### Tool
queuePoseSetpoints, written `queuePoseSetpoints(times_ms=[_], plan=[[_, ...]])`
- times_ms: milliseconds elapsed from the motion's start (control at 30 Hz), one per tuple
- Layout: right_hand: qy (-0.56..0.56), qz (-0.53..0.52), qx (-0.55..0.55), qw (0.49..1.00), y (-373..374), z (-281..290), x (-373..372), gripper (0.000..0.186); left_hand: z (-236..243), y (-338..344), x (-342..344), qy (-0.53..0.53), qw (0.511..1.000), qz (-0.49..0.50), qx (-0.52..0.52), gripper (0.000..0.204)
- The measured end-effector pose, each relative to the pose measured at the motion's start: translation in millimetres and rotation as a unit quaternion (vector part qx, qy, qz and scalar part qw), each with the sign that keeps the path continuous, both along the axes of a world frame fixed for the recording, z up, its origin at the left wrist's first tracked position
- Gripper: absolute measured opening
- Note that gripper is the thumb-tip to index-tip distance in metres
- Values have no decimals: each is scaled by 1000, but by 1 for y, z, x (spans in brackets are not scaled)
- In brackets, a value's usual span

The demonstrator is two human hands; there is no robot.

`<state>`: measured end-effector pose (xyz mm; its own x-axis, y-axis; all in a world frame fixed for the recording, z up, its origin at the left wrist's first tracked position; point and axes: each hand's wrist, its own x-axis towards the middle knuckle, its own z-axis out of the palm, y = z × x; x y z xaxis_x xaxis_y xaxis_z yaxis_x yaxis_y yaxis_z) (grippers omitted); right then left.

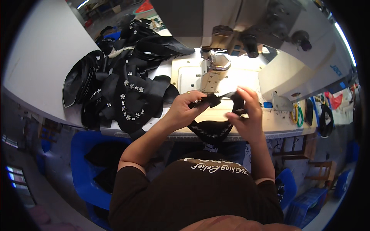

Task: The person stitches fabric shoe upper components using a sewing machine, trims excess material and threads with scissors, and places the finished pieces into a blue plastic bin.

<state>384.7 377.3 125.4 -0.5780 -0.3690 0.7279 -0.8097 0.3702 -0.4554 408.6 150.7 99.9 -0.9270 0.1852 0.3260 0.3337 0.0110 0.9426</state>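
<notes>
Nearest, at the bottom, a brown shirt (pixel 196 192) with white lettering. Left of it, below counter level, a blue container (pixel 80 169) with black cloth inside.

Past the shirt, both forearms reaching up to the counter's front edge. At left, the left hand (pixel 184 109), with a ring on one finger: thumb and fingers together, clamped on the gathered part of a black band (pixel 212 130). At right, the right hand (pixel 251 115): thumb and fingertips apart in a loose curve, touching the band's right side; whether pressed shut on it, cannot tell. Between both hands, the band itself, bent into a loop, lower part sagging over the front edge of the counter (pixel 279 126), small shiny ornaments along it.

To the right on the counter, yellow and green loops (pixel 298 115), well apart from the right hand. To the left, a large heap (pixel 148 90) of black pieces, many with silvery flower ornaments. Just beyond the hands, a pale sewing machine (pixel 215 73), lit brightly about its working end. Farthest, upper left, something red (pixel 144 6).
</notes>
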Motion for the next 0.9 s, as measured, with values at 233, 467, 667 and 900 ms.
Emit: queuePoseSetpoints(times_ms=[233,467,667,900], plan=[[-38,95,121,987,-14,14,-24,24,38,-4,0,70,955,-16,-288,23],[1,16,144,989,-16,28,-17,28,39,-13,-20,432,816,134,-361,18],[148,-11,142,979,-18,37,-52,38,45,-10,-52,479,761,204,-388,17],[156,-15,166,974,-16,33,-70,41,46,-10,-63,459,773,199,-391,26]])
